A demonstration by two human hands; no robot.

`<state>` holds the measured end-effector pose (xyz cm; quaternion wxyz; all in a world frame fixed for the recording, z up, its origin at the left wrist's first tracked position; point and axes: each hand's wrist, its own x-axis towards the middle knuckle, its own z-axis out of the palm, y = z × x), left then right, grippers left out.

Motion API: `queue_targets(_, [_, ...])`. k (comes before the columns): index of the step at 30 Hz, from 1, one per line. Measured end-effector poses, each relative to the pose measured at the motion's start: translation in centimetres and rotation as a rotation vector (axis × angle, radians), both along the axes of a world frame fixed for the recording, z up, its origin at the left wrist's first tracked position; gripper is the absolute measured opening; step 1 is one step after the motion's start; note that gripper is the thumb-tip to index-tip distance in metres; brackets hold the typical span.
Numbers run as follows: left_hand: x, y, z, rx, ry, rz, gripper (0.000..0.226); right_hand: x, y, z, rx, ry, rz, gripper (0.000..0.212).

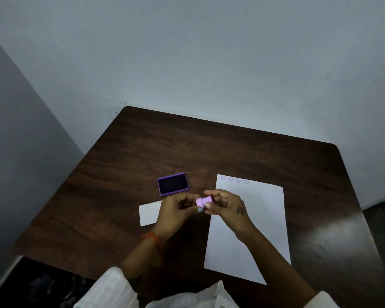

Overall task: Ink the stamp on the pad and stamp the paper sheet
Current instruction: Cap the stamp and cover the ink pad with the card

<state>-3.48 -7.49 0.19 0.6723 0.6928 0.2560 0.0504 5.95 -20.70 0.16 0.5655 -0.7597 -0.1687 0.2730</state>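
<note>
A small pink stamp (203, 201) is held between both hands above the table, lying sideways. My left hand (176, 213) grips its left end and my right hand (226, 206) pinches its right end. An open purple ink pad (173, 183) with a dark inside lies just beyond my left hand. The white paper sheet (249, 232) lies to the right, partly under my right hand, with several faint round prints (234, 180) along its top edge.
A small white card (149, 214) lies on the dark wooden table (125, 165) under my left hand. A wall stands right behind the table's far edge. The table's right part shows a light glare.
</note>
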Motion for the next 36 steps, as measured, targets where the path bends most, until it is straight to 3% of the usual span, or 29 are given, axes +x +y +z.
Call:
queue_targets(8, [0.2,0.0,0.1,0.001,0.004,0.016,0.019,-0.1,0.3,-0.4,-0.009,0.032,-0.013,0.031])
queue_targets(13, [0.3,0.0,0.2,-0.012,-0.015,0.005,0.017,0.0,0.5,-0.4,-0.01,0.102,-0.044,0.018])
queue_targets(16, [0.4,-0.1,0.0,0.0,-0.032,0.023,0.018,-0.1,0.9,-0.6,-0.01,0.125,-0.024,0.025])
queue_targets(25, [1.2,0.6,-2.1,0.161,0.069,0.095,0.04,0.8,3.4,-3.4,-0.27,-0.278,-0.083,0.019])
queue_targets(36, [1.2,1.3,-3.7,0.301,0.223,0.056,0.047,1.1,4.4,-6.1,-0.414,-0.328,-0.018,0.023])
